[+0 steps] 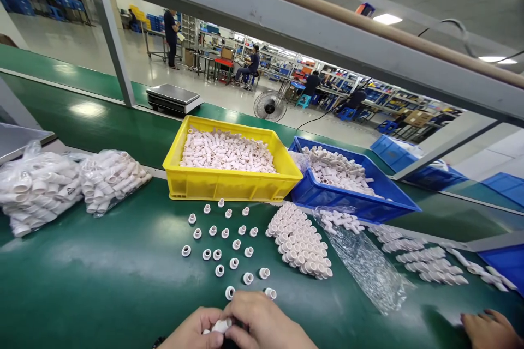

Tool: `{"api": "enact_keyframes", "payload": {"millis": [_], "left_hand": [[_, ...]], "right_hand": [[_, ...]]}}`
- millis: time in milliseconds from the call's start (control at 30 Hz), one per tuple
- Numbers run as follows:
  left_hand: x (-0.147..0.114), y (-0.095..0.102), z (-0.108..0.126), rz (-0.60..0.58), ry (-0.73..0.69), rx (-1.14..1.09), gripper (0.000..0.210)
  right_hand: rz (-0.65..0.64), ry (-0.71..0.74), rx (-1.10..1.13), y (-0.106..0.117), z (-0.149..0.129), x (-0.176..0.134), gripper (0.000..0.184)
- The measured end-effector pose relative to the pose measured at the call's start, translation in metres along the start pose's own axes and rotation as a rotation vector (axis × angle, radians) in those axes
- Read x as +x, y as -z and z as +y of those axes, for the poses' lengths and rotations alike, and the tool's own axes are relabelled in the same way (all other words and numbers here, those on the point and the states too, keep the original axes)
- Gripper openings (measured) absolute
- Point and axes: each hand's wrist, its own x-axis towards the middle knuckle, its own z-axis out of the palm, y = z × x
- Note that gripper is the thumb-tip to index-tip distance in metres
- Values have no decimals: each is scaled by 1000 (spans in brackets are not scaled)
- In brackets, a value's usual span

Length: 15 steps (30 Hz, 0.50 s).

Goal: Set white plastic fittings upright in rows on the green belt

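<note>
White pipe fitting (221,326), at the bottom centre of the frame, is pinched between the fingers of both hands, which are close together around it. The left hand (193,330) grips it from the left, and the right hand (264,320) has its fingertips on the right end; the fingers cover much of the piece, so its full shape cannot be told.

Just above the hands, loose flanged fittings (233,263) are scattered over the green work surface (123,283). To their right lies a tightly packed group of white tubes (301,240), with a clear plastic bag (370,270) beside it, small white pieces at the bag's upper end. Further right are rows of white fittings (434,267), and at the lower right edge another person's hand (489,330) reaches into view.

In the middle of the frame a yellow bin (229,188) full of white parts stands next to a blue bin (352,204) holding more. Two filled clear bags (114,180) lie at the left. Behind the yellow bin sits a scale (174,95); beyond are a fan (270,106) and several people.
</note>
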Motion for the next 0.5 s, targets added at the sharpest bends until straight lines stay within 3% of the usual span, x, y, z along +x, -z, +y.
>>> {"api": "enact_keyframes", "payload": {"millis": [67, 167, 267, 367, 500], "left_hand": [[-6, 4, 2, 85, 30, -56, 50], [-20, 14, 13, 379, 111, -103, 38], [-39, 29, 31, 618, 87, -152, 25], [-53, 42, 44, 632, 33, -264, 8], [-57, 48, 43, 580, 3, -391, 18]], "right_hand": [[67, -5, -37, 0, -2, 7, 15], [175, 5, -168, -4, 0, 21, 14], [178, 33, -319, -16, 5, 38, 10], [112, 43, -410, -30, 10, 51, 7], [78, 34, -422, -37, 11, 55, 2]]}}
